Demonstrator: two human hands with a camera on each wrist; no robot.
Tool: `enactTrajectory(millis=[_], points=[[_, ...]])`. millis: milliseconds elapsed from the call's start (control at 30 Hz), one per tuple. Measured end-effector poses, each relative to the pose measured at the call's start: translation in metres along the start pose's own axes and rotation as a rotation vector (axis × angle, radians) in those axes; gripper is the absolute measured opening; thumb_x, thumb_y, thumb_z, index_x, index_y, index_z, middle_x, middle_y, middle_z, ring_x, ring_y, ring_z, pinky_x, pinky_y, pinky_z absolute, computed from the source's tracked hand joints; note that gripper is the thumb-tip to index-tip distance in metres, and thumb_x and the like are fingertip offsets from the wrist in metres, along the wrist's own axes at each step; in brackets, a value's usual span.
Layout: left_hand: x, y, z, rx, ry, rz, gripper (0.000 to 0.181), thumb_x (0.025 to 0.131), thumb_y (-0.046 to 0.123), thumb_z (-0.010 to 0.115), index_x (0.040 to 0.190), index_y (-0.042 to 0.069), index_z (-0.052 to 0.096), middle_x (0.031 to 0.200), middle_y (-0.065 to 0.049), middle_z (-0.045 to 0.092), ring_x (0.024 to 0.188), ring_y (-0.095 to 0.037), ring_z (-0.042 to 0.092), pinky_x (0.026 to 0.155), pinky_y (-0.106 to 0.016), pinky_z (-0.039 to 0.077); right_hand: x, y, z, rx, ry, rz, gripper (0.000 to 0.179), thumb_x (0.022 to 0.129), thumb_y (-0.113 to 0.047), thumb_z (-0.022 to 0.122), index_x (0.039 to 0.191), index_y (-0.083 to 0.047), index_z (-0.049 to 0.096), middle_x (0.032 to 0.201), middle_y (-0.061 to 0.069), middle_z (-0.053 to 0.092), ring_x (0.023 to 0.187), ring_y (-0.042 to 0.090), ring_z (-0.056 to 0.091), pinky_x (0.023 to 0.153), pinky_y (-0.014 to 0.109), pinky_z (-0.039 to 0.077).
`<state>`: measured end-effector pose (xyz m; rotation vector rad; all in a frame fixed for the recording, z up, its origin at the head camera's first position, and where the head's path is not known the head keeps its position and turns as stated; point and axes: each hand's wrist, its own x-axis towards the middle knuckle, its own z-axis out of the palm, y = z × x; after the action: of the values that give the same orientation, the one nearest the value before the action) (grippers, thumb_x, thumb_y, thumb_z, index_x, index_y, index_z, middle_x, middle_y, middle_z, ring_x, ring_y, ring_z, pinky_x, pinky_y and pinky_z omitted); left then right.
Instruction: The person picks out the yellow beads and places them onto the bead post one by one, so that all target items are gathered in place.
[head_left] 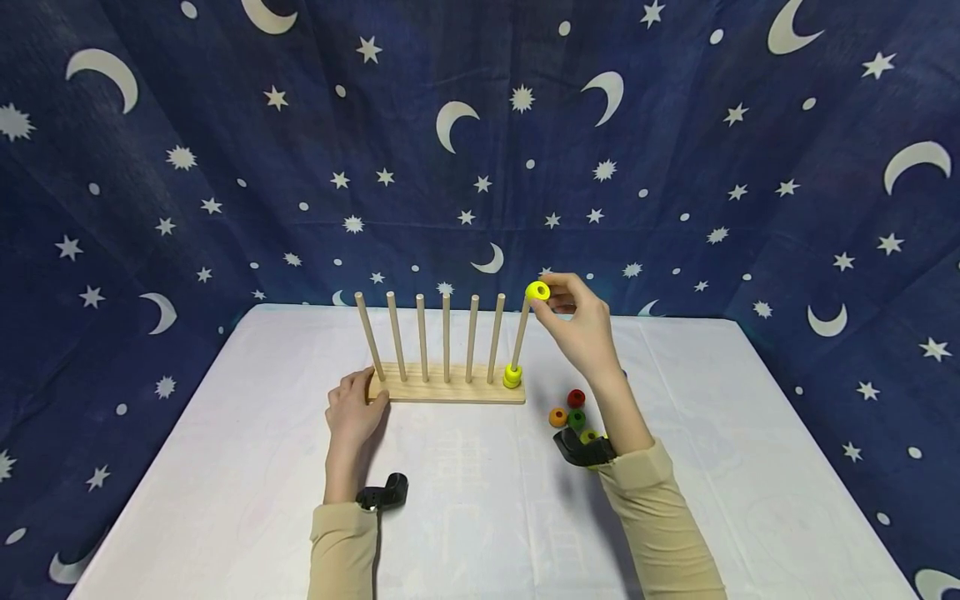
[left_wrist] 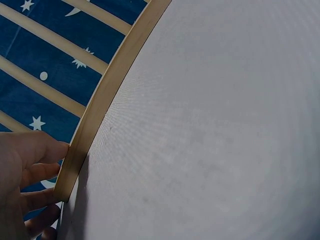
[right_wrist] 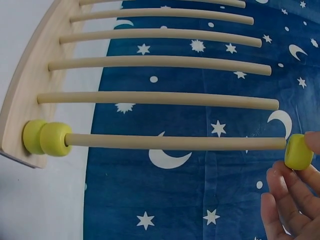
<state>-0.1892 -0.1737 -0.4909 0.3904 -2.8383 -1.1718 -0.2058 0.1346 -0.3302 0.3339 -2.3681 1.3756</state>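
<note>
Aloft, yellow bead [right_wrist: 299,153] in right fingers [right_wrist: 300,189]; close by, rightmost peg [right_wrist: 175,142].

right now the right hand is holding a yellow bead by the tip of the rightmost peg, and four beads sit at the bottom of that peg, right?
Not four: two beads sit at the bottom of the rightmost peg, as the right wrist view shows.
</note>
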Motion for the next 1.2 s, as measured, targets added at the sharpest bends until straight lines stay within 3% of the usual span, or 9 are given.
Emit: enactTrajectory(millis=[400, 1200], points=[[0.0001, -0.0015, -0.0003, 0.014, 0.004, 0.007, 0.058, 0.091, 0.025, 0.054, 0.145, 0.007, 0.04, 0.146, -0.02, 0.037, 0.135, -0.043, 0.025, 0.105, -0.061, 0.023, 0.0039, 0.0001, 0.0076, -0.015, -0.014, 0.008, 0.033, 0.087, -0.01, 0.068, 0.119, -0.006, 0.061, 0.109, 0.014, 0.067, 0.094, 0.026, 0.063, 0.088, 0.044, 0.052], [-0.0011, 0.0009, -0.002, 0.012, -0.006, 0.01, 0.058, 0.091, 0.026, 0.054, 0.145, 0.008, 0.04, 0.147, -0.02, 0.036, 0.135, -0.043, 0.025, 0.105, -0.061, 0.023, 0.0019, 0.0009, 0.0094, -0.055, -0.056, 0.055, 0.033, 0.089, -0.015, 0.067, 0.12, -0.008, 0.061, 0.11, 0.011, 0.067, 0.098, 0.025, 0.063, 0.091, 0.041, 0.052]])
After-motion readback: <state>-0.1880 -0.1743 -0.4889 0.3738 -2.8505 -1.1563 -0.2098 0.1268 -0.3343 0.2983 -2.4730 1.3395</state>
